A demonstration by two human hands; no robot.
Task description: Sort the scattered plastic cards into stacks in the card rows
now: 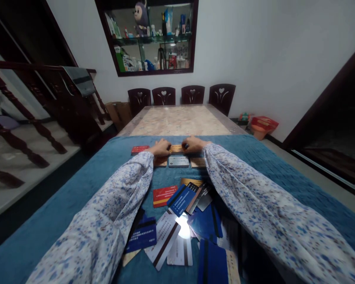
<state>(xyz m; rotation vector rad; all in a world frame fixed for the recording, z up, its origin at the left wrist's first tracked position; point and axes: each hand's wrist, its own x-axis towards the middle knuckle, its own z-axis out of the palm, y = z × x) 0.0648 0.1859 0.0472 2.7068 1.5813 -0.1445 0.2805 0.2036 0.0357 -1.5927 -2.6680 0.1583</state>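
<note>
Fingers of the left hand and the right hand curl at either end of a gold card, near the far edge of the blue cloth; whether they grip it, I can't tell. Just nearer lies a silver card, leftward a red card; loose cards spread between flowered sleeves.

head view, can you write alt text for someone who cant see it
A person's left hand and right hand are at opposite ends of a gold-coloured card on a blue cloth. A red card and a silvery card lie nearby, and a loose scatter of cards overlaps closer to the camera.
</note>
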